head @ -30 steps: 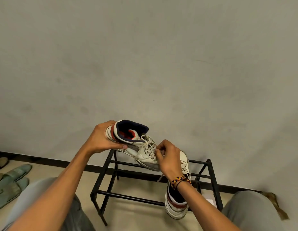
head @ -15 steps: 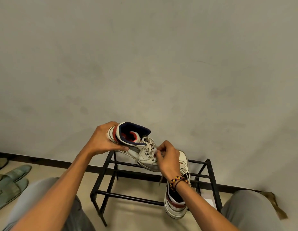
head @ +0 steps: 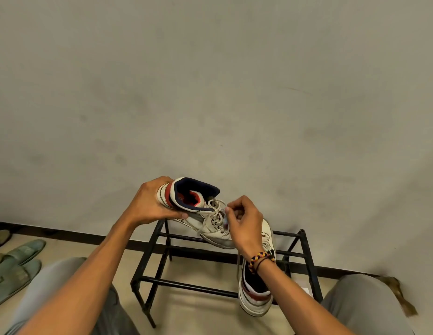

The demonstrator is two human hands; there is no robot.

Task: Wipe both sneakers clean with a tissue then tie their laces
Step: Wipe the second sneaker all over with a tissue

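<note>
Sneaker up in the air over the rack

Left hand (head: 147, 205) grips the sneaker (head: 201, 211) heel, right hand (head: 244, 223) pinches its lace (head: 216, 209); other sneaker (head: 256, 286) sits on the rack (head: 307, 257) at 5 o'clock.

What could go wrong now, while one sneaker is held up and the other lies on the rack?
The left hand alone grips the held sneaker at its heel; the right hand pulling its lace could twist it loose. The second sneaker overhangs the open bars of the black rack; a bump from the right forearm might tip it off.
</note>
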